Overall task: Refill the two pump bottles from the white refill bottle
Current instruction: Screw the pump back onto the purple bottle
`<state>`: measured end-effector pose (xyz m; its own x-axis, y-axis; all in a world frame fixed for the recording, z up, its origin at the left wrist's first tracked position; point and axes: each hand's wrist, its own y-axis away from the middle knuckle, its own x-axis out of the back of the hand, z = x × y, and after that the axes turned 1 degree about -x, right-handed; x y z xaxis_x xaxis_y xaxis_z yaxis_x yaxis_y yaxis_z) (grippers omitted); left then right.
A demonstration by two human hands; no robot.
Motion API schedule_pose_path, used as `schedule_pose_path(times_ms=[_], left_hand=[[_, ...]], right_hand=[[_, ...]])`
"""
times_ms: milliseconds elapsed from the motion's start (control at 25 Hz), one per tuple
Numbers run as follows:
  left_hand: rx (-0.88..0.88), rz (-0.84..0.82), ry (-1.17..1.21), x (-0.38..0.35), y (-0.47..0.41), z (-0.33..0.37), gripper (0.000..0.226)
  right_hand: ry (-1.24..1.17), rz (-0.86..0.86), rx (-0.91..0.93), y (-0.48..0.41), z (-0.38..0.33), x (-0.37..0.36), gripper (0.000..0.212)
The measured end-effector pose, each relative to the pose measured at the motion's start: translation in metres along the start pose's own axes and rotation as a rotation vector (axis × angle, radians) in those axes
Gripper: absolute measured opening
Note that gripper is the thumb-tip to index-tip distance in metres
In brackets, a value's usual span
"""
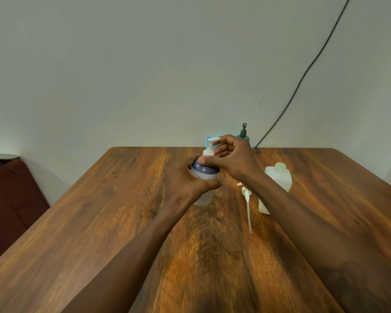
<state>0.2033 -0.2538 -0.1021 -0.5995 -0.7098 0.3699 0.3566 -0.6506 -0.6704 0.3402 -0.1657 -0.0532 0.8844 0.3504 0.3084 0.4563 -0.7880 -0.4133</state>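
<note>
The left forearm [131, 256] and the right forearm [314, 229] are both bare, with skin uncovered from the near edge of the frame up to the wrists. The left grip [185, 179] and the right grip [233, 159] are bare hands. On the right forearm, near the lower right corner, there is a faint rounded mark [350, 274], too blurred to make out.

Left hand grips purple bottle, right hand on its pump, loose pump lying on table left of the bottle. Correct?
Wrong side. Head view shows the loose pump lying right of the purple bottle, between it and the white refill bottle. Rest holds: left hand grips the bottle, right hand holds its fitted pump.
</note>
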Motion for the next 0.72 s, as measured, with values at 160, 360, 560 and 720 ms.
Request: schedule_pose_path(times_ms=[160,360,560,720], left_hand=[[-0.005,-0.002,-0.018,-0.0013,-0.0025,0.0029,0.067],[-0.013,-0.005,0.0,0.0013,-0.0058,0.0061,0.07],[0.003,-0.008,-0.001,-0.0008,-0.0016,0.0067,0.061],[0.024,-0.004,-0.011,-0.0025,0.0002,0.006,0.065]], right_hand=[[-0.05,-0.152,-0.057,-0.0053,0.0013,-0.0011,0.058],[-0.153,-0.166,-0.063,-0.0035,0.0039,0.0039,0.055],[-0.13,0.071,-0.026,0.0009,-0.0001,-0.0009,0.047],[-0.087,-0.076,-0.065,-0.0015,0.0039,0.0034,0.049]])
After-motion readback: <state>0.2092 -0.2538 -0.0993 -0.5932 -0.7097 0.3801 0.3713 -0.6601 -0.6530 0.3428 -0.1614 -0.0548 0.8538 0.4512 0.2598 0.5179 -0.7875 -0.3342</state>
